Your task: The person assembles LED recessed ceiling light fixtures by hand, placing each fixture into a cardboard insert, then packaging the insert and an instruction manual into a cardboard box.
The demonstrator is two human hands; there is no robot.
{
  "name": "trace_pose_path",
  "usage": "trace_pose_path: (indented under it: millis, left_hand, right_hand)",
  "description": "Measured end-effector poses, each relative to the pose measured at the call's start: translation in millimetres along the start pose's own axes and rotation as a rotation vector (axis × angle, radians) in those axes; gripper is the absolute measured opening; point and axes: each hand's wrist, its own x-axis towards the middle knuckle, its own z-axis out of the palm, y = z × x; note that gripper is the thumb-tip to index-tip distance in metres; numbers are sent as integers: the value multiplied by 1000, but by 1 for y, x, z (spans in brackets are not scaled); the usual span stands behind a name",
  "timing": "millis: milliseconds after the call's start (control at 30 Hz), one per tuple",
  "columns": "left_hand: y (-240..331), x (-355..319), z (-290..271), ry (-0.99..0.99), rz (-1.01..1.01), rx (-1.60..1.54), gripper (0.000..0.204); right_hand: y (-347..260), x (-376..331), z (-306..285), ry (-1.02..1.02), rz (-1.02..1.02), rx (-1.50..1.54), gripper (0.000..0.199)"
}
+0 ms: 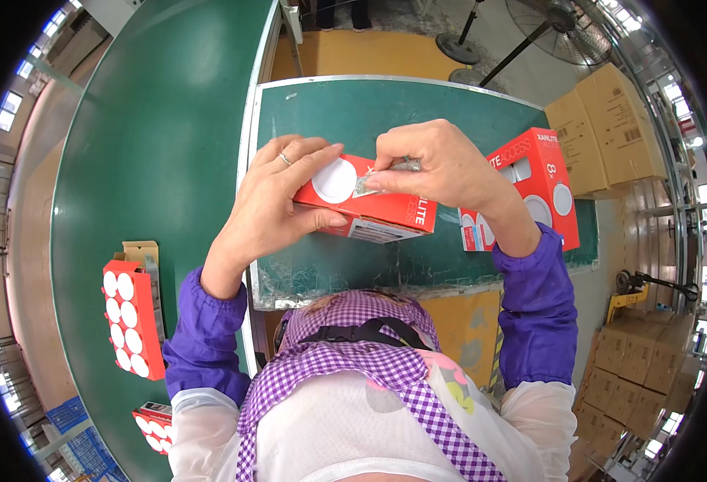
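A red cardboard box [405, 210] with a printed white disc lies on the green table in front of me. My left hand [283, 191] grips its left end, thumb on the near edge and fingers over the top. Over the box's top, my right hand [442, 161] is closed in a pinch, with a crumpled, shiny greyish scrap [407, 165] showing between its fingers. At its fingertips a small pale patch [361, 185] lies against the box; whether it is a label or tape I cannot tell.
A larger red box [558, 173] stands at the table's right end. On the long green table [160, 120] to the left are a red box with white discs [134, 321] and another red box [154, 430]. Brown cartons [610, 132] and a fan [562, 20] stand beyond.
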Motion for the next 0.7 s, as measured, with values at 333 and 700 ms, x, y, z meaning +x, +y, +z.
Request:
trace_pose_path:
  millis: [333,700]
  left_hand:
    - [-1,-1,1,-1,-3,15,77]
    - [-2,1,2,26,-10,7,77]
  right_hand:
    - [-4,4,0,-71,27,49,19]
    - [-1,-3,2,38,115,111,21]
